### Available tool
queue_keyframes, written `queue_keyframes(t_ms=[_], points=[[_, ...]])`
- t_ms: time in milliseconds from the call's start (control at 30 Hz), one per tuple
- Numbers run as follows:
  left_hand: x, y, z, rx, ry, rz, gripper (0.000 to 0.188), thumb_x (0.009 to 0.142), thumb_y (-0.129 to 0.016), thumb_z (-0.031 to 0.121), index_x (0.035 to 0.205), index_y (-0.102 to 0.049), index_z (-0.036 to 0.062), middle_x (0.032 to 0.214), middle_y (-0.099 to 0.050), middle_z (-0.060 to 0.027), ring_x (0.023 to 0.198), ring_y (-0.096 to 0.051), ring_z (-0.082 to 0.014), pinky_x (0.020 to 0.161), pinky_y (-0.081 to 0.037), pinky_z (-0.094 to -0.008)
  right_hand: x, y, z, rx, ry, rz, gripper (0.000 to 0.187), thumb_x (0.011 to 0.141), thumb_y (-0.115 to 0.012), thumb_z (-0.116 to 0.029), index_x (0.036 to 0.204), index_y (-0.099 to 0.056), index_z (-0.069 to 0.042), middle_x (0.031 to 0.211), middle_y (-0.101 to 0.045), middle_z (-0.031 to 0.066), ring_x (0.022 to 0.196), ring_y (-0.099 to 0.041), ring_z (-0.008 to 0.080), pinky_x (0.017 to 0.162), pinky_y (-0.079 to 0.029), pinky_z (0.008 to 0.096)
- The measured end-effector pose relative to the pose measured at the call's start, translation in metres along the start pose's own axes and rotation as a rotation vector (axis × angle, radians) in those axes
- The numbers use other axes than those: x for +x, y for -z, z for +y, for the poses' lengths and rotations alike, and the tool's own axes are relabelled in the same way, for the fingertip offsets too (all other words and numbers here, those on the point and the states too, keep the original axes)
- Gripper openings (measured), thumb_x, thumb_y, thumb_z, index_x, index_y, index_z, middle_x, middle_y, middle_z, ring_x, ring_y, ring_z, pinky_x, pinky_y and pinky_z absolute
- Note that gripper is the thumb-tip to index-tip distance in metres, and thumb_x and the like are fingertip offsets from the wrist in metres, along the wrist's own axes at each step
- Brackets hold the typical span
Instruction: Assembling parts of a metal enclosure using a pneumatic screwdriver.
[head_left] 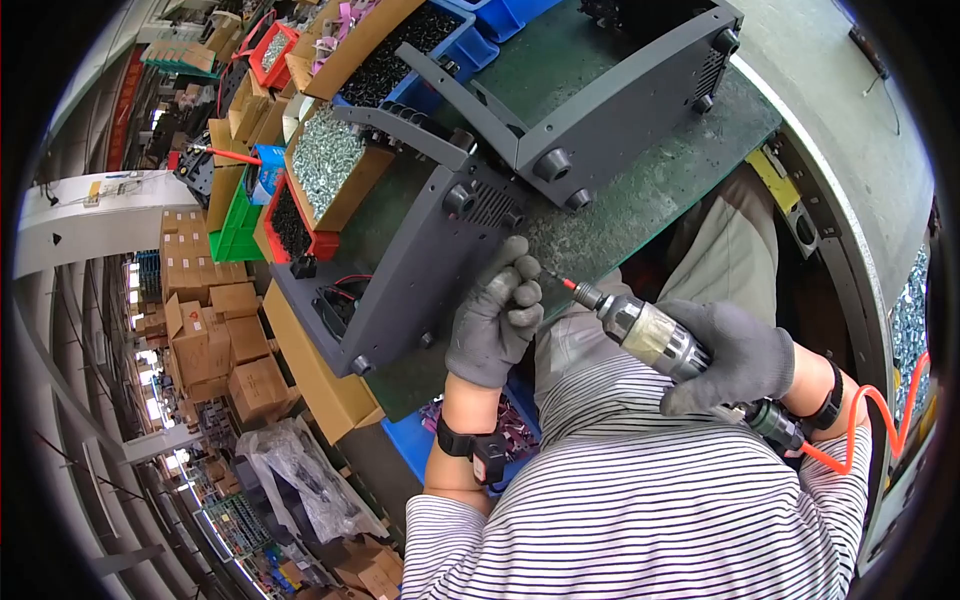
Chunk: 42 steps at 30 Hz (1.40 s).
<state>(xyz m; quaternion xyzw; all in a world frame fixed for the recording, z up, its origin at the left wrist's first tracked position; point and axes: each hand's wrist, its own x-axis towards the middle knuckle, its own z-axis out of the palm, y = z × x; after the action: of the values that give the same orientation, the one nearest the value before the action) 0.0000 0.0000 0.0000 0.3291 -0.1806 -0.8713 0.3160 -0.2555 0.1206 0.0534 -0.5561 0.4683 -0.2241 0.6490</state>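
My right hand [735, 355], in a grey glove, is wrapped round an air screwdriver [648, 332]. Its red-collared bit points left, toward my other hand. An orange hose [862, 440] trails from the tool's rear end. Just left of the bit tip is my left hand [497, 315], also gloved, with curled fingers; anything within them is too small or hidden to make out. Beside that hand stands a dark grey metal housing [405, 270] with round black feet and vent slots. A second similar housing [615, 110] stands farther right on the green bench top [660, 165].
An open cardboard box of silver screws [328, 155] stands beyond the nearer housing, with a red bin [290, 225] of dark screws next to it. Blue bins [470, 50] sit at the back. A blue tray [408, 440] of purplish parts lies below my left wrist. Stacked cartons [210, 340] are at left.
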Motion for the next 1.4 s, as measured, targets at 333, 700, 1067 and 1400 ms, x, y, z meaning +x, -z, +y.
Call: queue_keyframes(t_ms=[333, 700, 1067, 1400], points=[[-0.01, -0.016, -0.001, -0.04, -0.034, -0.139, 0.032, 0.093, -0.051, 0.031, 0.107, -0.056, 0.0032, 0.066, -0.057, -0.0006, 0.042, -0.033, -0.0028, 0.036, -0.028, -0.0162, 0.006, -0.003, 0.006, 0.104, 0.176, -0.026, 0.068, 0.068, -0.079, -0.03, 0.121, -0.047, -0.001, 0.088, -0.061, 0.0087, 0.078, -0.059, 0.0174, 0.071, -0.048, 0.03], [-0.012, -0.033, -0.004, 0.106, -0.114, -0.06, 0.028, 0.093, -0.051, 0.029, 0.104, -0.055, 0.0034, 0.063, -0.053, 0.0027, 0.04, -0.03, -0.0017, 0.036, -0.026, -0.0156, 0.0, -0.001, 0.003, 0.168, 0.125, -0.06, 0.069, 0.068, -0.079, -0.027, 0.122, -0.047, 0.0, 0.091, -0.06, 0.0073, 0.081, -0.057, 0.0142, 0.074, -0.047, 0.0279], [-0.012, -0.042, 0.002, 0.37, -0.176, -0.015, 0.031, 0.092, -0.054, 0.026, 0.107, -0.055, -0.001, 0.062, -0.05, 0.0032, 0.044, -0.032, -0.0009, 0.039, -0.027, -0.0157, 0.007, 0.002, 0.017, 0.366, 0.142, -0.131, 0.069, 0.068, -0.079, -0.026, 0.123, -0.046, -0.001, 0.091, -0.06, 0.0082, 0.079, -0.059, 0.0159, 0.072, -0.048, 0.0287], [-0.03, -0.057, 0.016, 1.207, -0.29, -0.104, 0.043, 0.089, -0.056, 0.038, 0.105, -0.06, -0.0011, 0.076, -0.062, -0.002, 0.064, -0.057, -0.0135, 0.059, -0.046, -0.0268, 0.02, 0.004, -0.001, 0.125, 0.158, 0.135, 0.064, 0.066, -0.077, -0.027, 0.118, -0.05, 0.0, 0.085, -0.062, 0.0097, 0.077, -0.06, 0.0172, 0.072, -0.049, 0.0299]])
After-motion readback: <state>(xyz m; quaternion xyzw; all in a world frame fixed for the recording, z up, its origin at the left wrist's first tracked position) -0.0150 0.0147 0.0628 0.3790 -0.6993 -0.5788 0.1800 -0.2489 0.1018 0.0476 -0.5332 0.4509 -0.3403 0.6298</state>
